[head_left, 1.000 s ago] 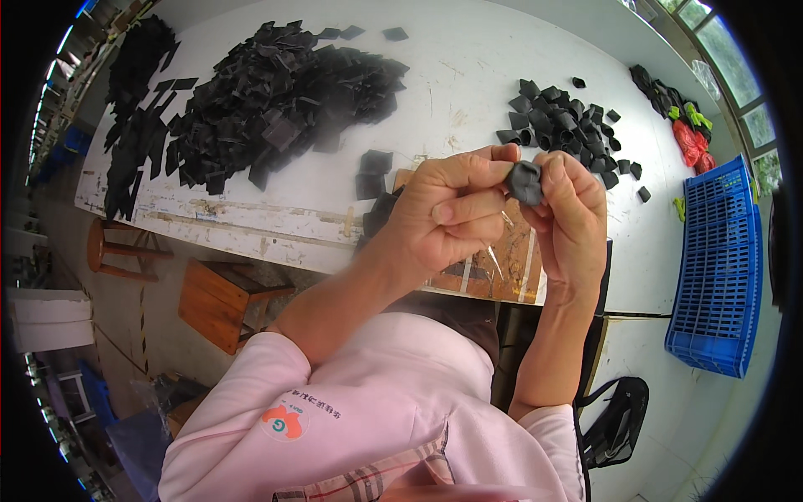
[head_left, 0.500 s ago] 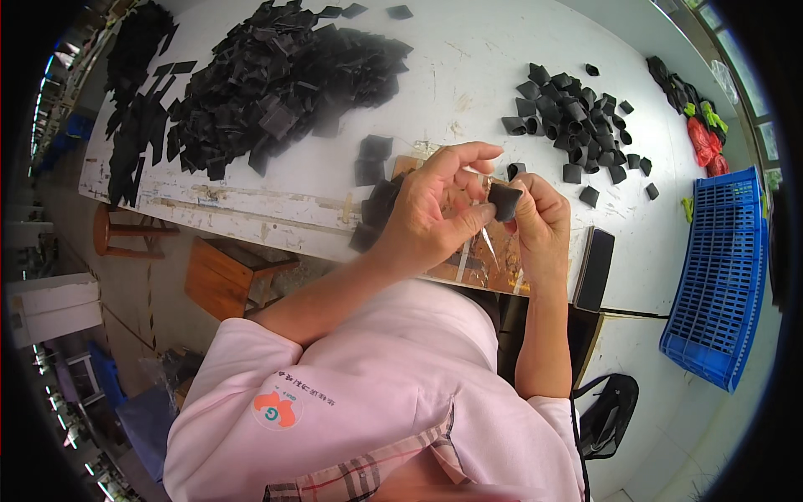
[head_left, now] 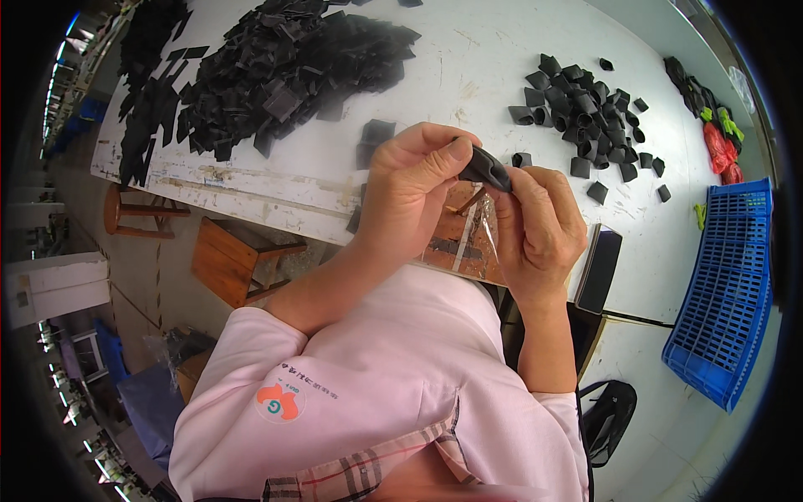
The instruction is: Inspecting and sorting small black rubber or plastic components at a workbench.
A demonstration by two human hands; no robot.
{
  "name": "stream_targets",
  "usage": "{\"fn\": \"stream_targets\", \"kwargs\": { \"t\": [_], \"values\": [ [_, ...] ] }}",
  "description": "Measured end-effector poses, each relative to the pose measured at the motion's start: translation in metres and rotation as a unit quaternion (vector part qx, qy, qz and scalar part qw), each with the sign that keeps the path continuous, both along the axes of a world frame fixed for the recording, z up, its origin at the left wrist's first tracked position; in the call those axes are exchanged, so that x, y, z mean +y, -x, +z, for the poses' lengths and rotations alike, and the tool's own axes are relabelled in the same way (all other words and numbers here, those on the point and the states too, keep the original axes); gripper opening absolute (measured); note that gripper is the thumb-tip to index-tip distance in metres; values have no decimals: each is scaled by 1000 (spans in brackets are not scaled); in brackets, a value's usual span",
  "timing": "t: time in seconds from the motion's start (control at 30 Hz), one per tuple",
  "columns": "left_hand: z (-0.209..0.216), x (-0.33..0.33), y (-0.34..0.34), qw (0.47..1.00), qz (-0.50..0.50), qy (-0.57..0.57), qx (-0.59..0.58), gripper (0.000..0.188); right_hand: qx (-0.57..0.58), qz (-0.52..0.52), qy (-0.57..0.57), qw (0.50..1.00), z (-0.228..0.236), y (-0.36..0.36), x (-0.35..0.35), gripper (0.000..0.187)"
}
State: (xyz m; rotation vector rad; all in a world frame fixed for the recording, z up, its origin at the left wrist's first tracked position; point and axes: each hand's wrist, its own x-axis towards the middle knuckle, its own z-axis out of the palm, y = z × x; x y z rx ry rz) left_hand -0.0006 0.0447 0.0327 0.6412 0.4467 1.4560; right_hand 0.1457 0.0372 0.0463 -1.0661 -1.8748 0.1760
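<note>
A small black sleeve of flexible material [head_left: 487, 170] is held up between both hands above the table's near edge. My left hand [head_left: 422, 171] pinches its left end between thumb and fingers. My right hand [head_left: 539, 213] grips its right end, the fingers curled. A dark opening shows along the piece. Beneath the hands lies a worn brown board [head_left: 456, 247]. A few flat black pieces [head_left: 378, 132] rest beside my left hand, partly covered by it. Beyond my right hand sits a heap of black tube-shaped pieces [head_left: 585, 117].
A large pile of flat black pieces [head_left: 284, 75] covers the table's far left, with black strips [head_left: 155, 100] beside it. A blue plastic basket [head_left: 723, 293] stands at right. Near my right forearm is a dark rectangular box [head_left: 600, 268]. Wooden stools [head_left: 234, 259] stand at left.
My left hand has gone from spread fingers to a pinch on the black piece. Both hands have lifted it slightly away and turned it, so its opening shows.
</note>
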Motion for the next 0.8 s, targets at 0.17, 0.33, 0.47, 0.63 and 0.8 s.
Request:
{"fn": "stream_targets", "kwargs": {
  "t": [0.17, 0.33, 0.47, 0.63, 0.8],
  "values": [
    [-8, -5, -2, 998, 22, -24, 57, 9, 66, 37, 54, 996, -6, -1, 4, 14],
    [-10, -3, 0, 999, -35, -12, -15, 11, 86, 59, 132, 986, 2, -3, 5, 9],
    [-16, -4, -2, 994, -47, 34, -91, 11, 64, 82, 126, 987, 6, -9, 7, 7],
    [-21, -8, -1, 999, 14, -37, 36, 8, 63, 78, 73, 992, -9, -6, 12, 6],
    [-6, -8, 0, 982, 27, -75, 169, 12, 56, 66, 59, 995, -10, -7, 10, 10]
  ]
}}
